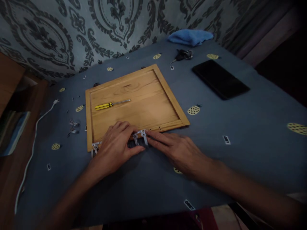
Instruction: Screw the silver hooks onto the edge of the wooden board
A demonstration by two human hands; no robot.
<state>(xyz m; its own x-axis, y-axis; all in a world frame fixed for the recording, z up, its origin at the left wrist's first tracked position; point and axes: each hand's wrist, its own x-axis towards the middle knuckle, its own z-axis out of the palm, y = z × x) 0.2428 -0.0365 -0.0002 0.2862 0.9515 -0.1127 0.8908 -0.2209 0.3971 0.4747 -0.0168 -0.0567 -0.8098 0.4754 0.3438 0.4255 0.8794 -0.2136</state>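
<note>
A framed wooden panel (pixel 144 95) lies flat on a blue patterned cloth. A yellow-handled screwdriver (pixel 111 104) rests on the panel's left part. My left hand (pixel 116 145) lies over the panel's near edge, fingers curled onto a small metal hinge (pixel 141 136) at that edge. My right hand (pixel 176 150) reaches in from the right, its fingertips pressed on the same hinge. Another metal hinge (pixel 96 147) sits at the panel's near left corner.
Small screws and metal parts (pixel 73 126) lie left of the panel. A white cable (pixel 33 134) runs along the left side. A black phone (pixel 220 79), keys (pixel 182 55) and a blue cloth (pixel 190 36) lie at the far right. Patterned wall behind.
</note>
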